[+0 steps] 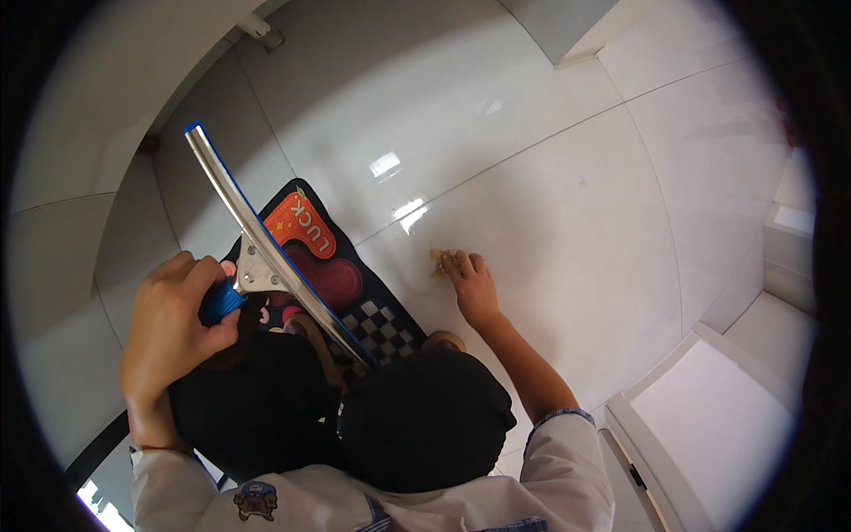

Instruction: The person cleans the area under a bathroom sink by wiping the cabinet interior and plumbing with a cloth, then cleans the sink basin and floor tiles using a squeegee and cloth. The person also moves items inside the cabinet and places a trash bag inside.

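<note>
My left hand (179, 319) grips the blue handle of a metal squeegee (256, 243), whose long blade with a blue rubber edge is raised at a slant over a patterned floor mat (392, 312). To the right of the mat, my right hand (473, 282) reaches down to the pale tiled floor (565, 219). Its fingertips are on a small, crumpled yellowish-brown thing (440, 259); what it is made of cannot be told. My knees in black cloth hide the near part of the mat.
White cabinet-like panels (705, 399) stand at the lower right. A pale curved surface (73, 153) runs along the left, with a short pipe (256, 26) at the upper left. The corner of a pale box-like structure (565, 33) juts in at the top right.
</note>
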Demonstrator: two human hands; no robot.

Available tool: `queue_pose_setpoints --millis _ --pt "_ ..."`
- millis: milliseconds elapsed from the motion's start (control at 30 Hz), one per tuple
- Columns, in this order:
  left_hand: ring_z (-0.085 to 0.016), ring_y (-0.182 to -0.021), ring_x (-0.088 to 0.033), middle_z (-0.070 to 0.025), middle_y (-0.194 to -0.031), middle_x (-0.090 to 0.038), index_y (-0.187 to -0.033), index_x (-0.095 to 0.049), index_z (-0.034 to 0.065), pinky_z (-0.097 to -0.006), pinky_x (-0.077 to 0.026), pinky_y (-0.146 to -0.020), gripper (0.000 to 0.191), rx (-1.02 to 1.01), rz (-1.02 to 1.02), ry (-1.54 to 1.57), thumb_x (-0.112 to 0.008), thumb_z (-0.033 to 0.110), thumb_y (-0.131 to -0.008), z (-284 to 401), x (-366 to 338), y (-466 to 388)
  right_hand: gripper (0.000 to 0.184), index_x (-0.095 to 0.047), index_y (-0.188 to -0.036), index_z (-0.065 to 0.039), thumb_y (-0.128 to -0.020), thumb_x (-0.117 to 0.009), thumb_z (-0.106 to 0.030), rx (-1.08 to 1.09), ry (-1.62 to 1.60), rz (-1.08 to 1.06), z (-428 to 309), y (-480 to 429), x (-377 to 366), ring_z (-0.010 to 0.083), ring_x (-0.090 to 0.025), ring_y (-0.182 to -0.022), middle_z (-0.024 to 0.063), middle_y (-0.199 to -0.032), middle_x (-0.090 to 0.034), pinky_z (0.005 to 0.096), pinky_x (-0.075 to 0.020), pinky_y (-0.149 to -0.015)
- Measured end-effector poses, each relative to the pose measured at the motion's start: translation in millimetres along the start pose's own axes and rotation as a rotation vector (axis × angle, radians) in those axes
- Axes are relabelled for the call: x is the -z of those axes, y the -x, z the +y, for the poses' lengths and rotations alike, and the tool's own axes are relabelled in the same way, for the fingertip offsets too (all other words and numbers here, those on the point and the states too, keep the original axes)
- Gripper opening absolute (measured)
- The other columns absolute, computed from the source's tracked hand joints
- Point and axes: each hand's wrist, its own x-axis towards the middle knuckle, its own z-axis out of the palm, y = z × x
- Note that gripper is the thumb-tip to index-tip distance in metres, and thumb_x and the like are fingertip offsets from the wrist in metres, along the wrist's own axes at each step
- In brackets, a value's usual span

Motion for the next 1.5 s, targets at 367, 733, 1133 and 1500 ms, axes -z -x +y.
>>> queue_pose_setpoints --millis 367,733,1133,1500 --pt "-0.037 -0.072 -0.058 -0.0148 -0.077 -0.058 -0.09 -0.064 0.0028 -0.0449 -0.047 -0.066 0.033 0.025 -0.017 0.003 -0.08 0.012 -0.063 9 2 -3 0.059 -0.048 -0.141 0.008 -0.092 -0.067 -0.018 -0.323 -0.01 0.08 -61 8 -40 0.0372 -0.06 -0.108 0.0203 -0.126 -0.054 0.0433 -0.0591 -0.077" --pt "-0.038 -0.073 -0.058 -0.0157 -0.079 -0.058 -0.091 -0.063 0.0029 -0.0449 -0.047 -0.066 0.034 -0.003 0.002 -0.008 -0.079 0.011 -0.063 16 3 3 0.044 -0.056 -0.127 0.003 -0.087 -0.068 -0.011 -0.276 -0.215 -0.134 -80 5 -92 0.0285 -0.067 -0.097 0.0171 -0.126 -0.06 0.036 -0.06 -0.067" --pt "-0.038 -0.073 -0.058 -0.0157 -0.079 -0.058 -0.094 -0.064 0.0033 -0.0448 -0.047 -0.066 0.034 0.003 0.005 -0.021 -0.079 0.012 -0.064 17 3 4 0.037 -0.053 -0.131 -0.001 -0.099 -0.063 -0.018 -0.457 -2.281 0.426 59 -53 128 0.0148 -0.055 -0.071 0.01 -0.105 -0.064 0.0205 -0.0407 -0.04" --pt "-0.037 -0.074 -0.06 -0.0141 -0.076 -0.059 -0.094 -0.065 0.005 -0.0453 -0.049 -0.066 0.032 -0.015 -0.018 -0.034 -0.078 0.019 -0.068 15 10 -2 0.038 -0.05 -0.135 0.001 -0.103 -0.061 -0.015 -0.126 -2.178 0.501 45 -78 182 0.0219 -0.062 -0.091 0.0115 -0.12 -0.062 0.0235 -0.0562 -0.064"
